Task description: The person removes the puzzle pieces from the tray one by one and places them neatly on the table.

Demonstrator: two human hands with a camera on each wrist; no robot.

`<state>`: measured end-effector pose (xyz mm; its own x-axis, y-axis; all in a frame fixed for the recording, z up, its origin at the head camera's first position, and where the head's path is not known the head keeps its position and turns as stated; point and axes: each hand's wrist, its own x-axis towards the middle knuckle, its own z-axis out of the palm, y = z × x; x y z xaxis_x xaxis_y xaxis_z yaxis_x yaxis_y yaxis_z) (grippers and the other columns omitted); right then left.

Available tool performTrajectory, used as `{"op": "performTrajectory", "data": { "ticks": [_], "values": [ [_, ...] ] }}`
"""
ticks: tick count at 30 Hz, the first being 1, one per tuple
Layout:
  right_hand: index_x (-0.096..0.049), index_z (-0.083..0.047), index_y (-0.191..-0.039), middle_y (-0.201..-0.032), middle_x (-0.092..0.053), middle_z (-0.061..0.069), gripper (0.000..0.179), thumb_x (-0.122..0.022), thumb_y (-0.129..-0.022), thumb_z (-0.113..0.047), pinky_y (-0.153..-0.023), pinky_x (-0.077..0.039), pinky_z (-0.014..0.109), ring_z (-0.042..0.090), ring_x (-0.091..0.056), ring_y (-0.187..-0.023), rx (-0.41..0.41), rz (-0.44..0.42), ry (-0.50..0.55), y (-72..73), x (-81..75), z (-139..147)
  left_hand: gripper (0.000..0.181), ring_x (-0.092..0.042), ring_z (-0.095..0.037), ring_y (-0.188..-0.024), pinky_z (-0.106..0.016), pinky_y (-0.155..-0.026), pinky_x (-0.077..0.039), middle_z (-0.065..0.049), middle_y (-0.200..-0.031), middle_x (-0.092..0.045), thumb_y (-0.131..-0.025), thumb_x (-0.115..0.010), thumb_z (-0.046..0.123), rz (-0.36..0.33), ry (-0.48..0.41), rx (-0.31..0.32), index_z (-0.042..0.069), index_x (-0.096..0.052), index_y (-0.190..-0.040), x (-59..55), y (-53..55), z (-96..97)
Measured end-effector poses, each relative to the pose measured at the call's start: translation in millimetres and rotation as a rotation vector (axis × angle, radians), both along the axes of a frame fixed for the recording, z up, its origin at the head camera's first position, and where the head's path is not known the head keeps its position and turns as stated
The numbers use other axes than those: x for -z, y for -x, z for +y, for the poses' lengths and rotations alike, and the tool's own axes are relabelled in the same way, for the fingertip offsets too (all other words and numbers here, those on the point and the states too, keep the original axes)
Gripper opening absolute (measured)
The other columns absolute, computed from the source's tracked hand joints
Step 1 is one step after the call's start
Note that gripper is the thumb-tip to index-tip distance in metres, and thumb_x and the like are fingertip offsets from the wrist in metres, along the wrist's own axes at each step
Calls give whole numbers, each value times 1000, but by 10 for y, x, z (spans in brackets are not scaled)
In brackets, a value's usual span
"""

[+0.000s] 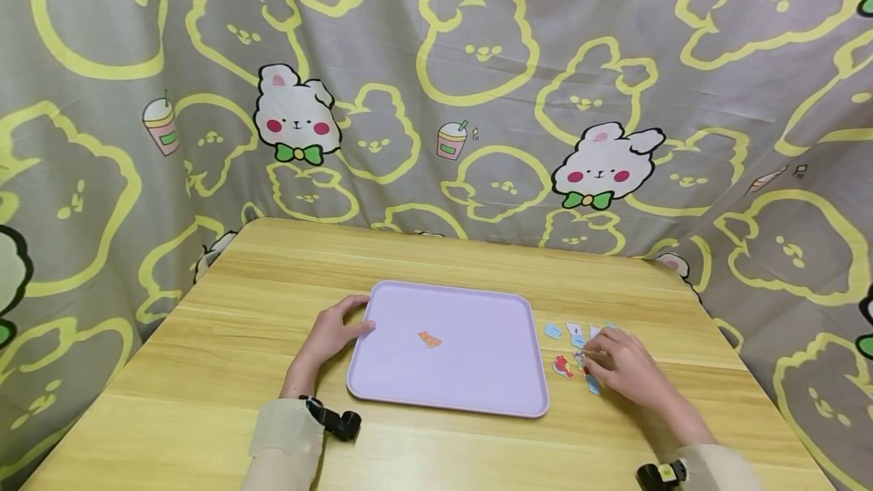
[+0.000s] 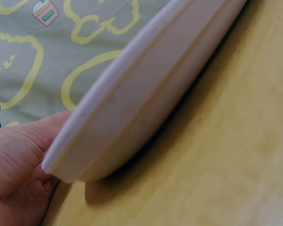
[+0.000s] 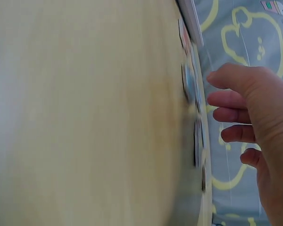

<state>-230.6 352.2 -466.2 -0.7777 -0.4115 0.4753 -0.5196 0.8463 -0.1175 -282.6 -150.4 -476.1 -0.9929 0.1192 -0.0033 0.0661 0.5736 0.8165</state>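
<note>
A lilac tray lies on the table, with one orange jigsaw piece on it, left of the middle. My left hand holds the tray's left edge. In the left wrist view the left hand has its thumb at the rim, while its other fingers are partly hidden. Right of the tray, my right hand is over several jigsaw pieces, among them a red one and a blue one. Seen from the right wrist, the right hand has loosely bent fingers, apart from the thumb, with nothing between them.
The wooden table reaches back to a grey curtain with yellow outlines and rabbit faces. The pieces lie in a loose cluster close to the tray's right rim, partly covered by the right hand. Each wrist wears a small black camera.
</note>
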Motion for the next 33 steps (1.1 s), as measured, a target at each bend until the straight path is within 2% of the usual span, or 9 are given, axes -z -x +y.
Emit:
{"op": "performTrajectory", "data": {
  "ticks": [10, 18, 24, 33],
  "values": [
    [-70, -12, -89, -88, -64, -3, 20, -82, -73, -13, -67, -48, 32, 15, -60, -80, -66, 6, 31, 146, -1, -330, 52, -34, -39, -145, -56, -121, -27, -16, -148, -49, -92, -68, 23, 4, 1, 0, 11, -52, -141, -7, -7, 3],
    [-70, -9, -94, -93, -64, -2, 23, -81, -76, -16, -77, -47, 39, 16, -59, -87, -106, 0, 66, 246, 3, -625, 53, -34, -39, -145, -56, -121, -26, -16, -148, -49, -92, -68, 22, 10, -2, -1, 10, -51, -141, -11, -4, 12],
    [-70, -8, -96, -97, -64, 0, 25, -81, -77, -20, -83, -50, 43, 19, -60, -93, -147, -8, 44, 313, 11, -887, 53, -34, -39, -145, -56, -121, -26, -16, -148, -49, -92, -68, 21, 12, -1, -3, 11, -51, -141, -5, -3, 6],
    [-70, -9, -97, -97, -62, 0, 27, -82, -76, -21, -83, -50, 40, 18, -59, -94, -244, 20, 38, 426, 12, -1288, 53, -35, -38, -145, -55, -121, -26, -15, -148, -50, -92, -69, 22, 7, -5, -9, 11, -52, -141, 9, -6, 14]
  ]
}}
